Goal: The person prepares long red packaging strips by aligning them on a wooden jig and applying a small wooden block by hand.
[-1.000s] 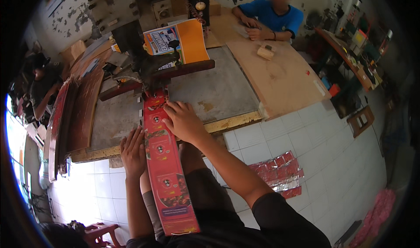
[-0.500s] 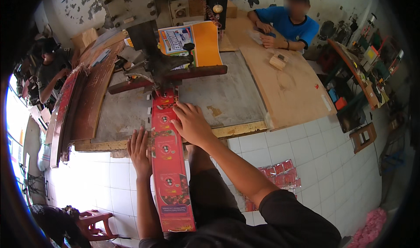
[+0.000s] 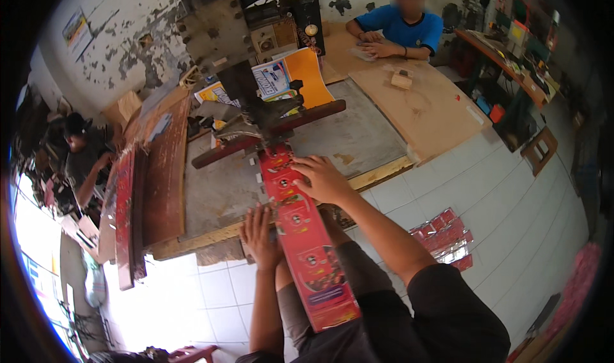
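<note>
A long strip of red printed packaging [image 3: 297, 220] with a row of repeated pictures runs from my lap up to the dark metal press [image 3: 246, 117]. Its far end lies under the press head. My left hand [image 3: 259, 235] is beside the strip's left edge at the front of the bench, fingers stretched out. On the strip's right edge, close to the press, rests my right hand [image 3: 320, 179], its fingers extended and apart. Neither hand is wrapped around the packaging. The near end of the strip hangs over my legs.
A grey metal bench top [image 3: 220, 193] with a yellowish front edge carries the press. To the right is a wooden board [image 3: 441, 120] with a small wooden block [image 3: 401, 79]. A person in blue [image 3: 409, 27] sits behind it. Red packets [image 3: 444, 235] lie on the tiled floor.
My view has turned, so the bench, press and strip appear tilted and farther right. Both hands stay at about the same places along the strip.
</note>
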`<state>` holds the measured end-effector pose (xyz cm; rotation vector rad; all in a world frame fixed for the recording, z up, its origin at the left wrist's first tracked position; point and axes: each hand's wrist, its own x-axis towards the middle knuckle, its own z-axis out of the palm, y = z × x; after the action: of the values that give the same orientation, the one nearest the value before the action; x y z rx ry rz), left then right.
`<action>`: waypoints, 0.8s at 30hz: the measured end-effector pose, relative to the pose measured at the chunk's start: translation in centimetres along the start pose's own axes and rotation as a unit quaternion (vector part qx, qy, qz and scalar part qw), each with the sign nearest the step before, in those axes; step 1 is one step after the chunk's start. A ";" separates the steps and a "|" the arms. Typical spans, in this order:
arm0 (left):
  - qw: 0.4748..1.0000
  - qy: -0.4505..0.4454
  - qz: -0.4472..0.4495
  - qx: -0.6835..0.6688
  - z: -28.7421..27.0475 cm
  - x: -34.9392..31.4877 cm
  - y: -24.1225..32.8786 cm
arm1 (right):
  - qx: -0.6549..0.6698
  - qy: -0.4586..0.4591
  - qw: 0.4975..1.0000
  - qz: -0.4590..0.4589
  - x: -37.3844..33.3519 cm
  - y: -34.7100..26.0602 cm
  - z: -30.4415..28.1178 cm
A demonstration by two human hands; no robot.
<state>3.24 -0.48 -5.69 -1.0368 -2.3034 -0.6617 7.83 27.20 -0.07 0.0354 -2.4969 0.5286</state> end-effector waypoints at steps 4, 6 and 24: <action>0.998 -0.002 0.055 -0.021 0.7 -1.2 -1.7 | -0.016 -0.019 0.999 0.025 -0.3 0.1 0.0; 0.996 -0.002 0.085 -0.018 0.4 -0.9 -3.1 | -0.018 -0.016 0.999 0.030 0.3 -0.5 0.3; 0.998 0.003 0.061 -0.030 0.8 -2.5 -2.8 | -0.013 0.039 0.999 0.034 -0.4 -1.4 0.0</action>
<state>2.27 -2.94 -8.44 -1.1918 -2.2064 -0.6866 8.38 25.84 0.16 -0.0779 -2.4344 0.5152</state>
